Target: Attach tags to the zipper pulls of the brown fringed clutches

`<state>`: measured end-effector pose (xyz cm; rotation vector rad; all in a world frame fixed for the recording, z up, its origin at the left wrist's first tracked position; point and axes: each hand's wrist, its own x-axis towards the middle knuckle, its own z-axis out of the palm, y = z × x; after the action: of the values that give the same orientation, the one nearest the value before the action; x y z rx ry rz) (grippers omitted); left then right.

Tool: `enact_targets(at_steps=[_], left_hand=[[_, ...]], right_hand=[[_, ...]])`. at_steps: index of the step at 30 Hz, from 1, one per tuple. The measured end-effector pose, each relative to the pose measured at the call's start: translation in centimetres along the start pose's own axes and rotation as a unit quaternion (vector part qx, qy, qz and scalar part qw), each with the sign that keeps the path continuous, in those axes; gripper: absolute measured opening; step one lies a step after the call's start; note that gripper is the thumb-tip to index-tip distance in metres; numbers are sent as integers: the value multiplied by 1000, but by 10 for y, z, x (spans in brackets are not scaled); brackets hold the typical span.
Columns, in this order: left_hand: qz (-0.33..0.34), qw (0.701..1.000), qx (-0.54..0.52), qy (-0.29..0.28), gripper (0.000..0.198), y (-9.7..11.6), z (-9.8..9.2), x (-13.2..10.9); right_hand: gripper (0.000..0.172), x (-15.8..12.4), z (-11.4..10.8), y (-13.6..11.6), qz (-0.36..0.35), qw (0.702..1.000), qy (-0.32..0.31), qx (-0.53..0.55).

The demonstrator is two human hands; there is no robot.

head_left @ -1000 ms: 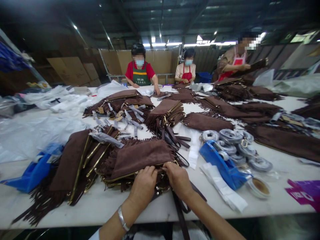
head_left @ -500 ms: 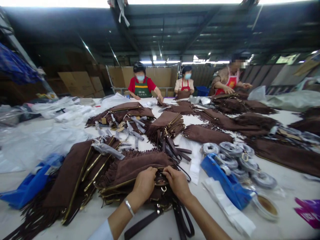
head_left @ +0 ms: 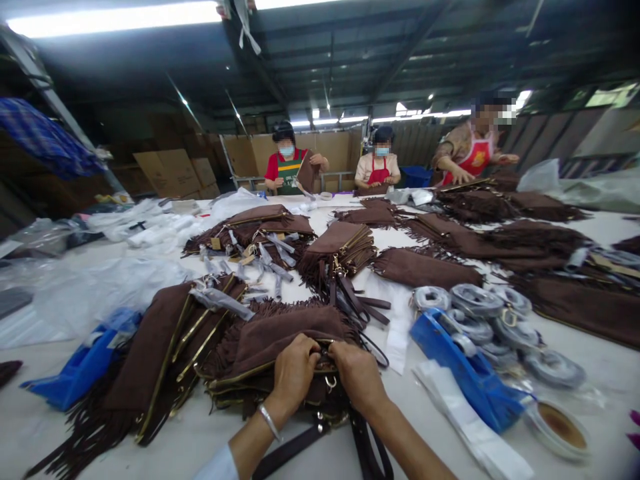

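A brown fringed zip bag (head_left: 295, 327) lies on a stack of similar bags at the middle front of the table. My left hand (head_left: 295, 370) is closed on the edge of its gold-zipped opening. Just to the right, my right hand (head_left: 356, 373) pinches the same edge, its fingertips partly hidden at the opening. A small gold ring (head_left: 331, 382) shows between my hands. Dark wrist straps (head_left: 295, 450) hang toward me from the stack. More brown bags (head_left: 145, 353) with gold zips lie fanned out left of my left hand.
Blue tape dispensers stand at left (head_left: 83, 367) and right (head_left: 465, 373). Plastic-wrapped coiled straps (head_left: 475, 300), white strips (head_left: 470, 417) and a tape roll (head_left: 560, 427) lie on the right. Clear plastic bags (head_left: 100, 293) cover the left. Several co-workers (head_left: 290, 173) are across the table.
The view has tilted up and turned slightly left. My right fingers have curled further over the bag's opening. Across the table, the person in the green apron has lifted a brown bag.
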<state>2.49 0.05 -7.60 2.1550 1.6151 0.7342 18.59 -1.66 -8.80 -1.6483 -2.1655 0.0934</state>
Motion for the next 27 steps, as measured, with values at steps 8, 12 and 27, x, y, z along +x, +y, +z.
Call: enact_targets(at_steps=[8,12,27], left_hand=[[-14,999,-24,17,18,6,3,-4],[-16,999,-30,15,20,8,2,-3],[-19,999,-27,17,19,8,5,-4]], right_hand=[[15,1,-8,-3,-13,999,-31,-9],[13,3,-5,0,5,999,-22,28],[15,2,7,3,14,999,12,31]])
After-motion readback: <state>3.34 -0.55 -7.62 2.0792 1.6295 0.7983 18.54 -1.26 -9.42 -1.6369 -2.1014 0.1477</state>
